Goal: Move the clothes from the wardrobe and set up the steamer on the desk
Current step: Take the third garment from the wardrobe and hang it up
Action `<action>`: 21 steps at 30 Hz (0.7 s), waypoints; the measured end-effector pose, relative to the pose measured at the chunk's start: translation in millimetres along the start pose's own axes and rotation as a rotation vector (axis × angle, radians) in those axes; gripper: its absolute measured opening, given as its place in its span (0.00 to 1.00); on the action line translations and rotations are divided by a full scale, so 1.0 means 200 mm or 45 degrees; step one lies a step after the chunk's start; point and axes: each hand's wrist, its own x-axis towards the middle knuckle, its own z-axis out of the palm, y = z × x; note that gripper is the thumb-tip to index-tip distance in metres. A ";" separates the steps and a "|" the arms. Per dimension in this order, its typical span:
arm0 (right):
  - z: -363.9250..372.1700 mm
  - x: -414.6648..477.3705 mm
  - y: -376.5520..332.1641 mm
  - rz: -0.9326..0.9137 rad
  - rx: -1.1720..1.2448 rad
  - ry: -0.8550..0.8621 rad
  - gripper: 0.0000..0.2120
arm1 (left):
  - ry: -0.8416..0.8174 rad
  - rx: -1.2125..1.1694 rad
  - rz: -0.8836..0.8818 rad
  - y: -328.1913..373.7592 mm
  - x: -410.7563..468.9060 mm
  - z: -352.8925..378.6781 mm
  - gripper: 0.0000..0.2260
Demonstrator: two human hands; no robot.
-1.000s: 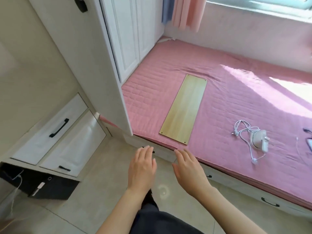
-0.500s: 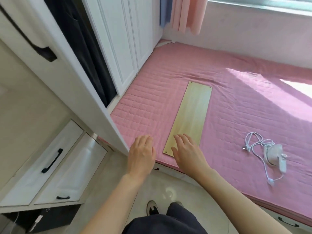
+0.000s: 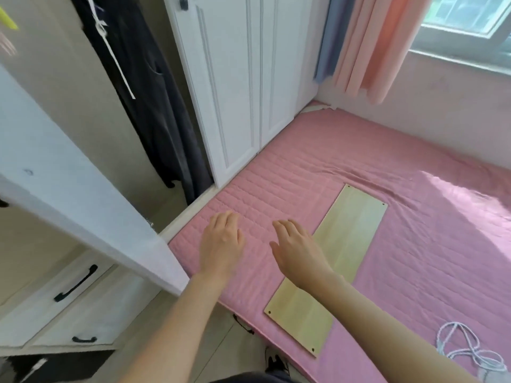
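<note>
Both my hands are out in front of me, palms down, over the near left part of the pink quilted bed cover (image 3: pixel 414 244). My left hand (image 3: pixel 221 244) has its fingers straight and loosely together and holds nothing; whether it touches the cover I cannot tell. My right hand (image 3: pixel 298 252), just to its right, is the same, fingers relaxed and only slightly spread, empty, and it sits over the left edge of a pale wooden board (image 3: pixel 356 225), with my forearm crossing the board's middle. The board lies flat on the cover, running from near to far and slanting right, with a small hole at each corner. The dark clothes (image 3: pixel 154 106) hang in the open wardrobe (image 3: pixel 83 92) at far left, with a white drawstring (image 3: pixel 116 59) dangling down their front. The wardrobe's open door (image 3: pixel 69 194) juts toward me at left, and its closed white doors (image 3: pixel 235 92) stand to the right of the clothes. A coiled white cord (image 3: pixel 464 346) lies on the cover at near right; what it leads to is cut off by the frame edge. White drawers with black handles (image 3: pixel 74 283) sit at near left, and pink and blue curtains (image 3: pixel 373 45) hang at far right beside a window (image 3: pixel 470 20).
</note>
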 end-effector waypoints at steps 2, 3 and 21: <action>-0.05 0.13 0.05 -0.076 0.013 0.017 0.21 | 0.074 0.012 -0.071 0.01 0.14 -0.03 0.13; -0.08 0.20 0.07 -0.117 0.017 0.025 0.21 | 0.105 0.016 -0.108 0.01 0.20 -0.04 0.13; -0.75 1.38 -0.13 -0.606 -0.019 0.239 0.19 | 0.548 0.140 -0.427 -0.25 1.31 -0.75 0.15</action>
